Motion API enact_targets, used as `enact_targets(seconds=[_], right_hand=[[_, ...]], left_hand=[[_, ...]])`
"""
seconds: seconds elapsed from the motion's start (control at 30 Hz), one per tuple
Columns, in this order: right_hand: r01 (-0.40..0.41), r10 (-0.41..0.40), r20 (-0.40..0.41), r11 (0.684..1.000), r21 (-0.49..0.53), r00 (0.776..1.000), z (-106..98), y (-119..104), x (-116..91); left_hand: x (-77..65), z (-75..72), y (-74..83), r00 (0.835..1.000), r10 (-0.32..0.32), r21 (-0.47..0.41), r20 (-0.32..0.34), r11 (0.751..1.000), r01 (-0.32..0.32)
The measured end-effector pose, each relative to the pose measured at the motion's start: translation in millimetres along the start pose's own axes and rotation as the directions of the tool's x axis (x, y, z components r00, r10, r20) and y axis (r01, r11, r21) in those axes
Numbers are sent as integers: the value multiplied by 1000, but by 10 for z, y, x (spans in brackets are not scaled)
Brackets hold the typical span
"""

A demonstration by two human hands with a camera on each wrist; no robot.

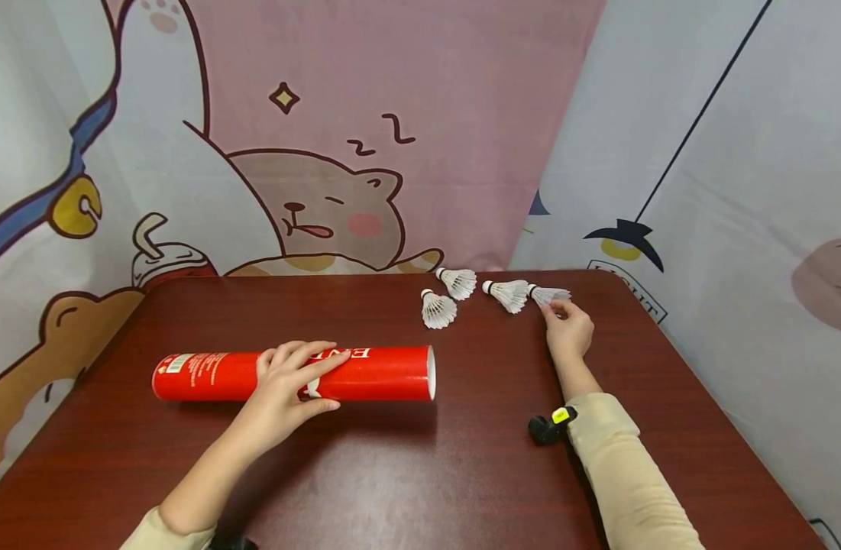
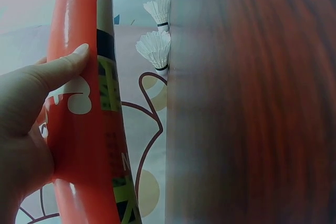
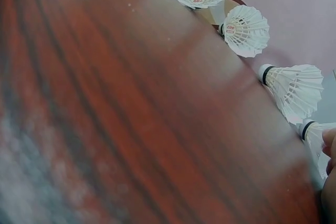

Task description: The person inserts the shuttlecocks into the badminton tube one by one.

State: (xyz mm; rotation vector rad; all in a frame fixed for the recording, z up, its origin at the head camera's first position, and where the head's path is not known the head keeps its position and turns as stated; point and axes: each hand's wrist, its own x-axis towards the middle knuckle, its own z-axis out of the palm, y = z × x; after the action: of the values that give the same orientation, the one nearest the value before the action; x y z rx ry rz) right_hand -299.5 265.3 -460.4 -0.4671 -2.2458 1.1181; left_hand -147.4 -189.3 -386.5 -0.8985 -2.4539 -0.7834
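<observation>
A long red shuttlecock tube [image 1: 386,374] is held sideways over the table by my left hand [image 1: 283,382], its white-rimmed end toward the right. In the left wrist view the thumb [image 2: 68,69] lies along the near side of the tube [image 2: 79,145], and the other fingers are hidden behind it. My right hand [image 1: 570,332] pinches the feathers of the rightmost shuttlecock [image 1: 549,293] near the table's far edge. Just left of it lies another shuttlecock [image 1: 506,295], its dark-banded cork pointing left. In the right wrist view only the fingertips [image 3: 329,145] show, at the feather skirt.
Two more shuttlecocks, one at the back edge [image 1: 457,283] and one nearer [image 1: 438,309], lie left of the pair. The brown table [image 1: 475,489] ends at a printed cloth [image 1: 461,114] behind. A black device with a yellow label [image 1: 554,424] sits at the right cuff.
</observation>
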Motion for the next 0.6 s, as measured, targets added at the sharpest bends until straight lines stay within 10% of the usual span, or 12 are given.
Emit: enact_targets(seconds=[0.6], right_hand=[[88, -72, -170, 992, 91, 983, -274, -102, -165]], left_hand=[[-2, 4, 1, 1000, -2, -5, -3, 1000, 2]])
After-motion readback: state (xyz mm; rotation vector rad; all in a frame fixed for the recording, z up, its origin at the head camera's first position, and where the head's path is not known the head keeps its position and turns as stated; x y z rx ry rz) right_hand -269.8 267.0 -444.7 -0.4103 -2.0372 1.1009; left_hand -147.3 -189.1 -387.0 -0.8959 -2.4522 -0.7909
